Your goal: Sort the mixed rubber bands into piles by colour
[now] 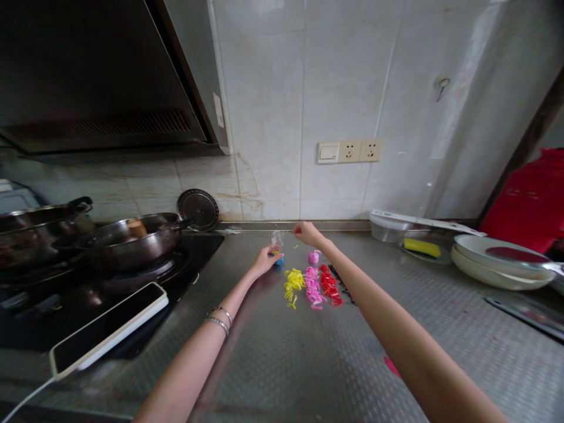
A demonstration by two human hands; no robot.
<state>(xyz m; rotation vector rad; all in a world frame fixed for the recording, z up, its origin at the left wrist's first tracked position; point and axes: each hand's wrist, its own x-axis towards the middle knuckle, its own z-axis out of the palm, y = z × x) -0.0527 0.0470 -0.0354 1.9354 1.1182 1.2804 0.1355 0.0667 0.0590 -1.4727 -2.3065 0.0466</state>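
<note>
My left hand (264, 261) is closed around the lower part of a small clear bottle (277, 238) with some yellow inside. Something blue (279, 260) shows at its base, beside my fingertips. To the right, my right hand (308, 233) is raised over the counter with its fingers pinched together. What they hold, if anything, is too small to make out; a tiny yellow bit (295, 247) shows just below them. Nearer me lie heaps of thin elastic bands: yellow (294, 284), pink (314, 286), red (330, 285) and black (348, 291), the black partly behind my right forearm. A small pink lump (313, 257) sits behind the pink bands.
On the left, a phone (110, 326) with a cable lies across the edge of the stove, near a pan (132, 238). At the right stand a clear plastic box (390, 228), a yellow sponge (422, 248) and stacked white pans (493, 267). A tiled wall (268, 117) closes the back.
</note>
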